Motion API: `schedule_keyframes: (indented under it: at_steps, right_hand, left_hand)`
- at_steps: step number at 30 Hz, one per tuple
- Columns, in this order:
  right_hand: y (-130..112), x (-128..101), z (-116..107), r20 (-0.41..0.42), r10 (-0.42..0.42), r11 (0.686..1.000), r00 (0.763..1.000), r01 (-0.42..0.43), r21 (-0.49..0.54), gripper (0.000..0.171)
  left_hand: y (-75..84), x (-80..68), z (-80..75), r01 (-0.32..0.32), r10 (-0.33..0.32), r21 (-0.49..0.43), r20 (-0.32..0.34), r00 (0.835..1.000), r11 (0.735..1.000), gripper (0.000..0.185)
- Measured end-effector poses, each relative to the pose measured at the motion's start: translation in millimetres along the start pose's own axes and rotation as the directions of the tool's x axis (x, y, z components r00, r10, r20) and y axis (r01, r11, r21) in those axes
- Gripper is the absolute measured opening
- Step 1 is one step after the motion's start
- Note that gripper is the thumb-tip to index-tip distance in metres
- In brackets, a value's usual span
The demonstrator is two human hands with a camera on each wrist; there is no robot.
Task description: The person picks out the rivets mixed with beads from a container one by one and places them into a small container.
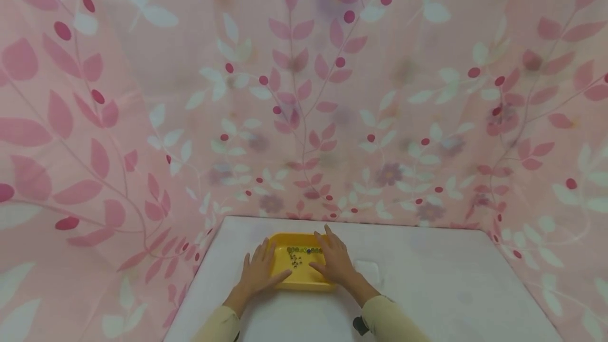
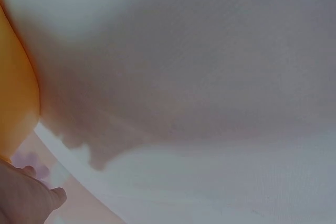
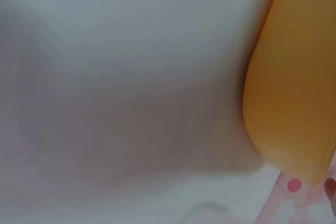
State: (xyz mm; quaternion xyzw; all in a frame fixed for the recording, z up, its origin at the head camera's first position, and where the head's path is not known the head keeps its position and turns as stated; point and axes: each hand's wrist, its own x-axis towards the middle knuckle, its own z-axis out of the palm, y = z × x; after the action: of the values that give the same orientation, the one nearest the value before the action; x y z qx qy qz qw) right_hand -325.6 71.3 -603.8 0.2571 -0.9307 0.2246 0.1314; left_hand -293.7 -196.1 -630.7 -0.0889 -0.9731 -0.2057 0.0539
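A shallow yellow tray (image 1: 306, 285) sits on the white table, with a row of small round greenish pieces (image 1: 294, 250) near its far side. One piece in that row is dark blue. Below the row lies a loose cluster of tiny dark pieces (image 1: 295, 262). My left hand (image 1: 257, 272) is at the tray's left rim, its fingers spread and fairly straight. Over the right rim lies my right hand (image 1: 336, 262), fingers also extended. Each wrist view shows the tray's outer wall (image 2: 16, 87) (image 3: 294, 77); whether the palms press on it is hard to tell.
A clear, flat plastic piece (image 1: 368, 271) lies on the white table (image 1: 437, 284) right of the tray. A black object (image 1: 361, 326) shows beside the right sleeve. Pink leaf-patterned cloth (image 1: 304, 120) rises behind the table and on both sides.
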Motion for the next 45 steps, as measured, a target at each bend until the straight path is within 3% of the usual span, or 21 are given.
schedule_keyframes:
  at_steps: [7,13,19,23,25,32,39,45]
  right_hand:
    - [-11,11,9,0.081,0.021,0.996,0.996,-0.028,0.086,0.076]
    - [-16,17,14,0.145,0.033,0.978,0.989,-0.062,0.197,0.061]
    - [-16,22,24,0.258,0.109,0.914,0.96,-0.199,0.353,0.044]
    - [-15,23,30,0.281,0.133,0.869,0.951,-0.248,0.429,0.032]
    - [-13,24,33,0.278,0.137,0.858,0.951,-0.255,0.446,0.027]
    - [-8,26,46,0.213,0.096,0.865,0.972,-0.187,0.465,0.02]
    - [-8,27,51,0.249,0.124,0.842,0.96,-0.235,0.485,0.011]
    - [-9,29,53,0.26,0.141,0.85,0.955,-0.252,0.463,0.01]
  left_hand:
    - [1.2,2.6,-4.1,0.021,-0.022,0.012,0.04,0.999,1.0,0.11]
    - [1.0,1.3,-3.6,0.017,-0.017,0.001,0.024,1.0,1.0,0.109]
    - [-0.8,1.0,0.0,0.009,-0.008,-0.035,0.009,1.0,0.999,0.106]
    - [0.0,-0.8,0.1,0.008,-0.008,-0.064,-0.007,1.0,0.998,0.106]
    - [0.0,-1.3,0.4,0.004,-0.005,-0.066,-0.018,1.0,0.998,0.106]
    - [2.0,-1.1,-0.6,-0.009,0.007,-0.063,-0.042,0.999,0.998,0.106]
    - [1.9,1.1,3.0,-0.01,0.007,-0.07,-0.047,0.999,0.998,0.108]
    - [1.1,0.2,4.0,-0.004,-0.001,-0.098,-0.054,0.999,0.995,0.108]
